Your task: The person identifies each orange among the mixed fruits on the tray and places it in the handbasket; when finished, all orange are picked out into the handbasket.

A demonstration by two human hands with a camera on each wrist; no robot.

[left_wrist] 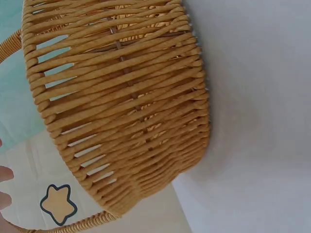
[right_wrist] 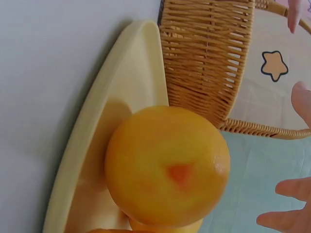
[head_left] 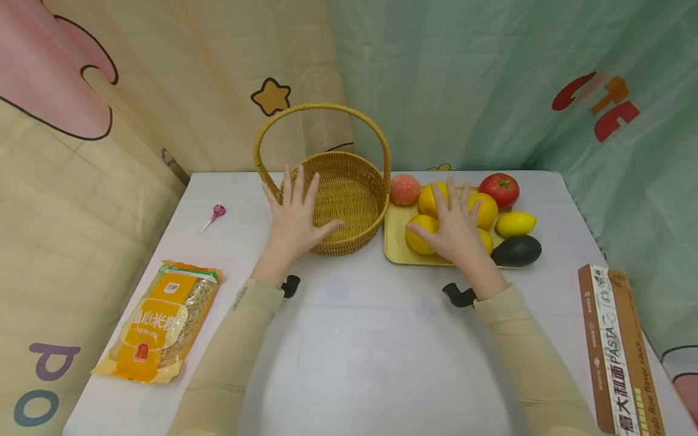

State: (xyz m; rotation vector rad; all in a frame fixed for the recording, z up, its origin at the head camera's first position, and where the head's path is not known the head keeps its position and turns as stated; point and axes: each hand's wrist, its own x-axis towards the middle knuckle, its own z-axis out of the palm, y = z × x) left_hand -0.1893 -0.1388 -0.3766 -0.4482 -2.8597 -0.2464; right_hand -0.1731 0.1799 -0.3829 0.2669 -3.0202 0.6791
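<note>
Sleeves (head_left: 226, 357), beige, one pair: extended forward over the white-covered bench (head_left: 354, 363). Left hand (head_left: 294, 221): fingers spread, nothing held, over the left side of the wicker basket (head_left: 338, 247); contact with its rim could not be told. Right hand (head_left: 458, 230): likewise spread, nothing held, above the pale yellow tray (head_left: 394, 254).

Wicker basket, one: upright, handle raised, just left of the tray; no contents visible. Oranges (right_wrist: 167, 167), four visible: on the tray, partly masked by the right hand. About the tray's edges: pink textured fruit (head_left: 405, 189), perhaps a peach, far left corner; red apple (head_left: 498, 189), far right; lemon (head_left: 516, 224), right side; dark green avocado (head_left: 516, 251), near right corner.

Progress, as judged: at or near the outset. Done: basket and fruit set side by side. Left: seemingly all handling of the eight visible pieces; none lay in the basket, none was gripped.

Outlying stock, well apart from both hands: lollipop (head_left: 219, 211) and noodle packet (head_left: 158, 324), left; pasta box (head_left: 621, 351), right.
</note>
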